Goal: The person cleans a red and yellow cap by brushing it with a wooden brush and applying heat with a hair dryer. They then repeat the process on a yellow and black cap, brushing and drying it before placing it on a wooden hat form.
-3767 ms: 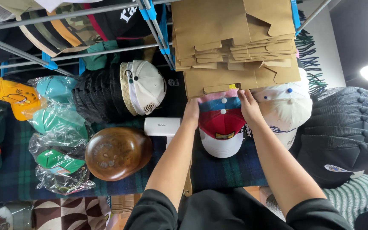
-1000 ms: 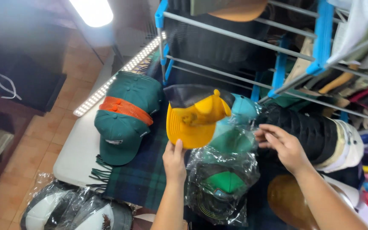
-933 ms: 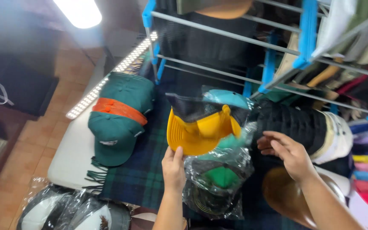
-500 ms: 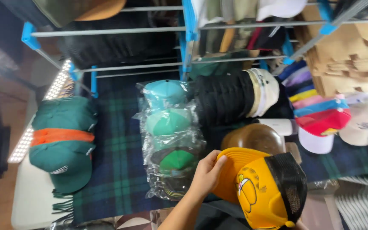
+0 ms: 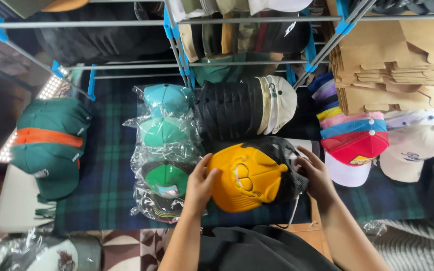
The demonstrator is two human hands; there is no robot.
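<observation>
Both hands are holding a yellow trucker cap with black mesh back [image 5: 249, 175] just below the middle of the view, over the plaid-covered counter [image 5: 109, 175]. The left hand [image 5: 202, 183] is gripping the cap's yellow front at its 9 o'clock side, fingers curled on the panel and thumb raised against it. The right hand [image 5: 315, 175] is clutching the black mesh at the 3 o'clock side, fingers bent into the netting. At 9 o'clock from the cap, touching the left hand, a column of plastic-bagged green and teal caps [image 5: 164, 150] is lying. At 12 o'clock a stack of black and cream caps [image 5: 247, 105] is resting on its side. At 2 o'clock a fanned stack of coloured caps topped by a red one [image 5: 352, 143] is sitting, with flat brown cardboard pieces [image 5: 393, 65] above it. Far out at 9 o'clock a green cap with an orange band [image 5: 48, 143] is lying.
</observation>
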